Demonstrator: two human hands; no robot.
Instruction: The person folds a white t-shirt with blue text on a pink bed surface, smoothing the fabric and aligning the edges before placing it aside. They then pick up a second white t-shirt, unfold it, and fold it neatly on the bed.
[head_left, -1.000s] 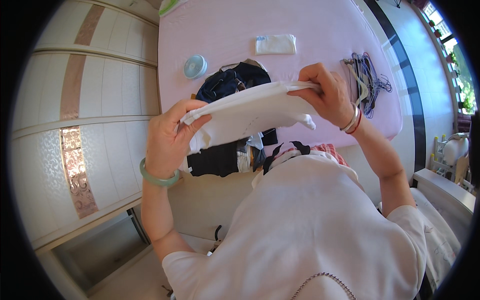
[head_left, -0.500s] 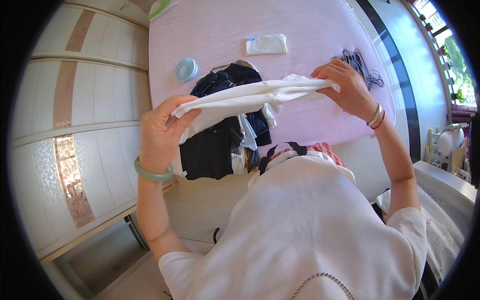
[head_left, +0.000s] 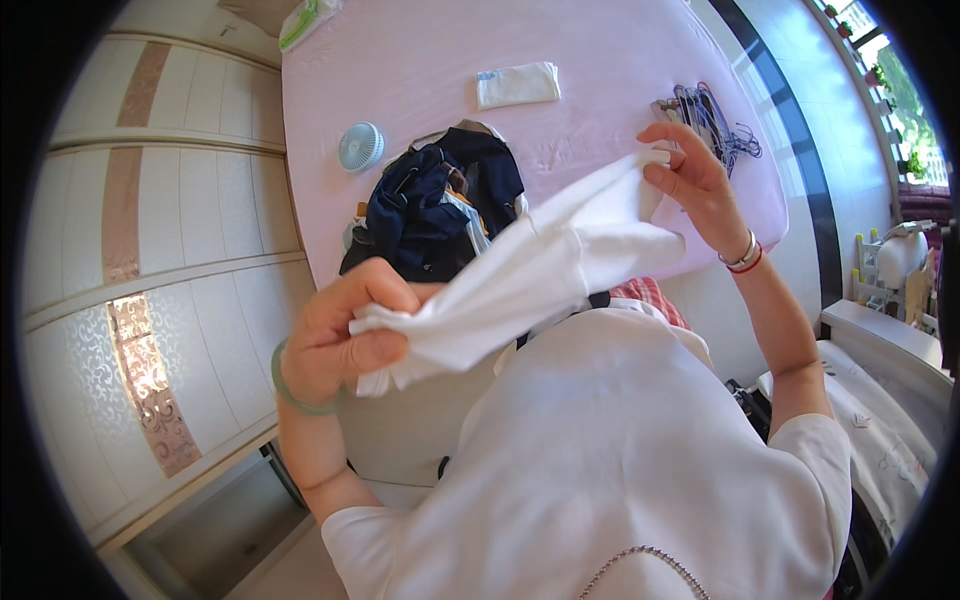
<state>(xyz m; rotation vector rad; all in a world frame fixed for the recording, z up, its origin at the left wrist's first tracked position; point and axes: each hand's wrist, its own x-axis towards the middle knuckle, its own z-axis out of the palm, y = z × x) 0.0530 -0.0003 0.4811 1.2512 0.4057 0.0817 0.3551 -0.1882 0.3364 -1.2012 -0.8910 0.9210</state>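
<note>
A white cloth garment [head_left: 540, 265] is stretched slantwise between my two hands, above the near edge of the bed. My left hand [head_left: 350, 330], with a green bangle on the wrist, is closed on its lower left end. Higher up at the right, my right hand [head_left: 692, 185] pinches the opposite corner between thumb and fingers. The cloth hangs in folds, and its exact kind is hard to make out. Behind it lies a heap of dark clothes [head_left: 440, 200] with some lighter pieces, partly covered by the cloth and my left hand.
On the pink bed sheet [head_left: 600, 60] lie a folded white cloth [head_left: 518, 86], a small light-blue fan [head_left: 361, 147] and a bundle of hangers [head_left: 715, 125]. A white wardrobe [head_left: 210, 200] lines the left side. At the right stands a white-topped low cabinet [head_left: 880, 345].
My left hand has moved down and nearer to me, while the right stays raised. The white garment has gone from nearly level to slanted and spread wider.
</note>
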